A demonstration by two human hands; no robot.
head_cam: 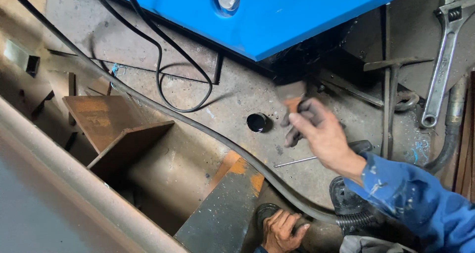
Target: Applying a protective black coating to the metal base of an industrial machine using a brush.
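The right hand [321,132] is closed around a paint brush [292,95], held just under the edge of the blue panel [277,20]. The brush looks light and stiff, best held by its handle. Its long side runs up and down, bristles pointing up at the panel. The left hand [281,229], fingers curled, rests on a black round thing [264,211] low down

The grimy concrete floor [247,92] carries a small black round pot [257,122] just left of the right hand [321,134], a thin metal rod [295,161] below it, and an adjustable wrench [442,65] far right.
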